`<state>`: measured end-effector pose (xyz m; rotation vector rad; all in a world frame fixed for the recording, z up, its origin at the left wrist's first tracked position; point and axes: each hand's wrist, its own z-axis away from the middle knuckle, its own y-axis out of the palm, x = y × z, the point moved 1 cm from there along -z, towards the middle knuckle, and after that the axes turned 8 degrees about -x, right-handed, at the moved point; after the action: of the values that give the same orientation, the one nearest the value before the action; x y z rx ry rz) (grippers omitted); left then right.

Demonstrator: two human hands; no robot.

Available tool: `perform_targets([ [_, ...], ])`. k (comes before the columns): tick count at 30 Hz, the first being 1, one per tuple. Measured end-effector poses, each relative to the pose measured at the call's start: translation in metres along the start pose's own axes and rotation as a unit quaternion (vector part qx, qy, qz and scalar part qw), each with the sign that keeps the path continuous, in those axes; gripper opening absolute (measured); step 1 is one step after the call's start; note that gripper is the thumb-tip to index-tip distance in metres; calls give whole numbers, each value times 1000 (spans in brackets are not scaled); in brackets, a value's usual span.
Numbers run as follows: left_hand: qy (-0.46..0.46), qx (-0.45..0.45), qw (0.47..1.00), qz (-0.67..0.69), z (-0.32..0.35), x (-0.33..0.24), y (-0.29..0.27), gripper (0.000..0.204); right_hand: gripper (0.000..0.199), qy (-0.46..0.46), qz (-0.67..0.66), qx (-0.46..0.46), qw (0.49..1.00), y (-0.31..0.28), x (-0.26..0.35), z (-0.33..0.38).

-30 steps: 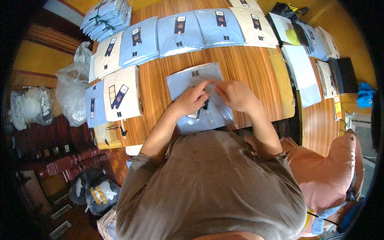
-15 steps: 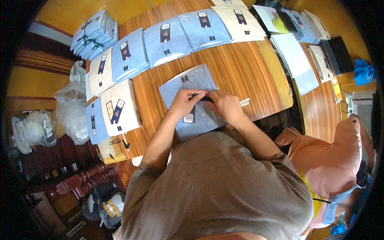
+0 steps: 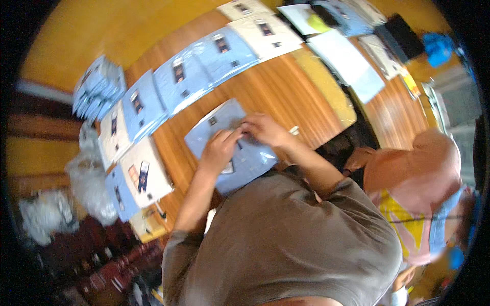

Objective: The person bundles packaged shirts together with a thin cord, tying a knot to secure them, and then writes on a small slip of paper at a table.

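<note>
A folded light blue shirt in a clear plastic bag (image 3: 227, 143) lies on the wooden table (image 3: 286, 97) in front of me. My left hand (image 3: 218, 150) rests on its middle, fingers bent. My right hand (image 3: 264, 130) presses on the bag just to the right, fingertips meeting the left hand's over a small dark tag. Both hands touch the packaged shirt; what the fingers pinch is hidden.
A row of bagged shirts, blue (image 3: 178, 81) and white (image 3: 265, 33), lines the table's far side. A stack of blue packages (image 3: 97, 89) sits at the left end. Plastic bags (image 3: 89, 186) lie at the left. A person in pink (image 3: 413, 178) sits at my right.
The view has tilted and swung, so the table now runs diagonally. My hands stay together on the bagged blue shirt, shifted slightly.
</note>
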<state>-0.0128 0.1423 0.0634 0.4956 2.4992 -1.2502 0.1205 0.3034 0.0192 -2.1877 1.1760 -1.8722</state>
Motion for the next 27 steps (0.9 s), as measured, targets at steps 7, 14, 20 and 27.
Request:
perform_targets([
  [7,-195,229,953,29,-18,13,-13,14,47,71,71,-176,979,3,19,35],
  [14,-186,77,973,116,-34,-36,-24,10,61,196,88,63,975,-37,66,43],
  [20,-56,-108,969,-216,-50,-65,-55,19,60,40,354,91,930,-15,150,29],
  [27,-206,-127,963,-119,0,-45,-57,20,100,78,169,113,976,-33,176,45],
])
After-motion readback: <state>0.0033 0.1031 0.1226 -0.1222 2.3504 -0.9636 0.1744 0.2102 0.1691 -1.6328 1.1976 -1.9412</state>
